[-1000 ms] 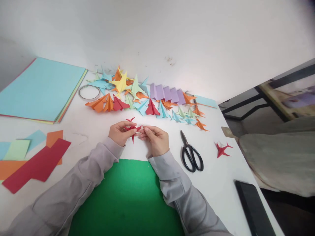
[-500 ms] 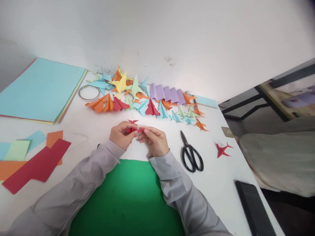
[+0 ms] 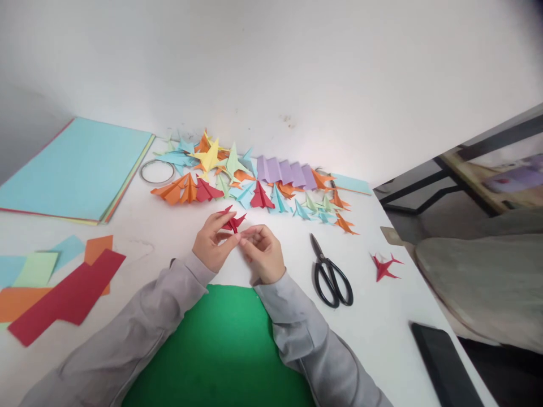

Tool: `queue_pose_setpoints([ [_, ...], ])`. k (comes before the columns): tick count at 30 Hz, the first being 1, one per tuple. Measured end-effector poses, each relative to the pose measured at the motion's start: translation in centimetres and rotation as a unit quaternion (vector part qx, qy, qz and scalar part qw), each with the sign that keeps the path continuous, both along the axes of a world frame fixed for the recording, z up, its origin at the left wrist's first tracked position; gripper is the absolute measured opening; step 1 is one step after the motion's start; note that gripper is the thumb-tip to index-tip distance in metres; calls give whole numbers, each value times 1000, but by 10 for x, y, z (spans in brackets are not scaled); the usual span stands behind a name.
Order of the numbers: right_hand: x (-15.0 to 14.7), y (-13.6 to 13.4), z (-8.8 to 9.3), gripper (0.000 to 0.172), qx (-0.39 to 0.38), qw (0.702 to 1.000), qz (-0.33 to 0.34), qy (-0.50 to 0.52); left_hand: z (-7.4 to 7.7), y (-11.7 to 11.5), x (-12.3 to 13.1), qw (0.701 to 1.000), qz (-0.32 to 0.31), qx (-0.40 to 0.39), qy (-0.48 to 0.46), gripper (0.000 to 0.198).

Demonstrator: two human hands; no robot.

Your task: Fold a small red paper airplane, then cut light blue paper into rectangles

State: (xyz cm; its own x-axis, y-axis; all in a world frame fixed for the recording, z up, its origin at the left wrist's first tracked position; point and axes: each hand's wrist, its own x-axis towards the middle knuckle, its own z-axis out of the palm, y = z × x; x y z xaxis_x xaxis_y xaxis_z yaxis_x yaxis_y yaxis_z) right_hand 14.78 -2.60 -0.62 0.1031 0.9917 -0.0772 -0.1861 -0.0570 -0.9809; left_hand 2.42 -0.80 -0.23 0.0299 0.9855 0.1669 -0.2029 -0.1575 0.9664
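A small folded red paper plane [image 3: 232,221] is held up between my two hands above the white table. My left hand [image 3: 212,242] is closed on its left side, fingers over the wing and thumb near the lower tip. My right hand [image 3: 263,252] pinches at that lower tip, its thumb and forefinger meeting the left thumb. The fingers hide part of the tip. Another red paper plane [image 3: 386,267] lies at the right. Between it and my right hand rest black-handled scissors [image 3: 330,271], blades pointing away from me.
Many folded paper planes [image 3: 208,157] lie along the wall, with pleated purple paper [image 3: 286,172] among them. A tape roll [image 3: 156,172] and stacked coloured sheets [image 3: 80,169] are at left, above cut paper pieces [image 3: 68,294]. A green mat [image 3: 224,345] lies in front; a black phone [image 3: 443,362] at right.
The red paper plane has been turned in my hands, so its wings now point up and away. My right fingers have shifted to its lower tip. The view has tilted slightly upward.
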Motion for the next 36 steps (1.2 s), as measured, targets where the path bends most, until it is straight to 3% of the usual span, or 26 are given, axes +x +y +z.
queue_pose_setpoints([
  [6,0,2,-3,22,-2,1000,-16,-18,1,-1,-3,1000,-25,-15,-5,38],
  [10,7,8,-4,19,-11,995,-68,71,5,-4,-7,998,-60,-12,-21,28],
  [13,16,14,-2,15,-18,984,-89,154,6,-2,-10,994,-13,-25,-105,24],
  [16,23,17,1,11,-40,975,-41,215,5,4,-12,978,30,-121,-168,22],
  [18,27,18,4,8,-54,968,5,246,6,9,-13,967,-8,-185,-175,22],
  [20,29,17,5,5,-54,961,41,267,8,12,-15,952,-89,-231,-182,25],
  [24,31,16,5,5,-32,955,91,279,12,12,-14,889,-233,-337,-203,26],
  [29,30,18,2,9,2,958,116,262,11,8,-10,846,-295,-388,-218,12],
  [36,29,17,4,10,8,963,117,242,5,4,-8,841,-331,-367,-220,15],
])
